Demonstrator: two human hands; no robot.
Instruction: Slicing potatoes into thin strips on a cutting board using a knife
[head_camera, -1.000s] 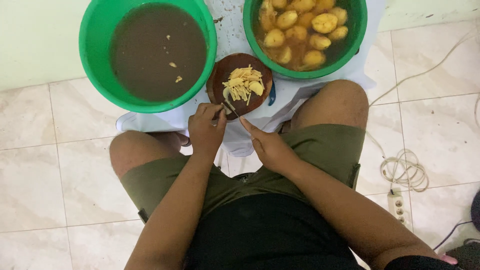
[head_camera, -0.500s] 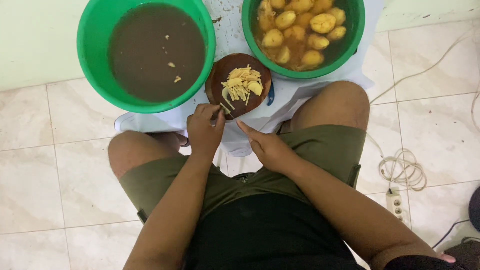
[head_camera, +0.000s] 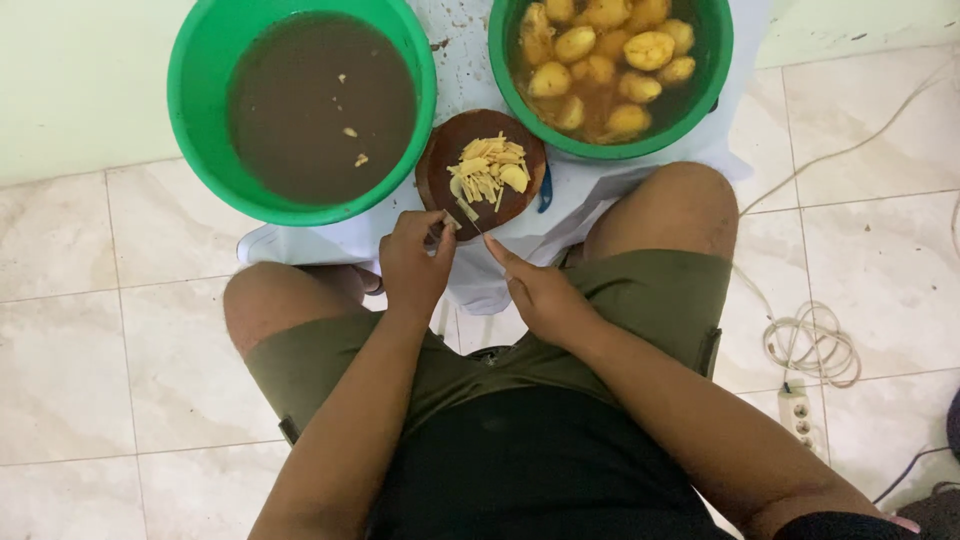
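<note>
My left hand is closed around a knife handle, and its blade points up onto a round dark wooden board. A pile of thin yellow potato strips lies on the board. My right hand rests just right of the knife with its fingers stretched toward the board's near edge, holding nothing that I can see. I sit with both knees spread on either side of the board.
A green basin of murky brown water stands at the left. A second green basin holds peeled yellow potatoes in water. Both rest on a white cloth. A coiled white cable and a power strip lie on the tiled floor at right.
Both hands stay at the board's near edge, with the knife still in the left hand. The view has shifted slightly.
</note>
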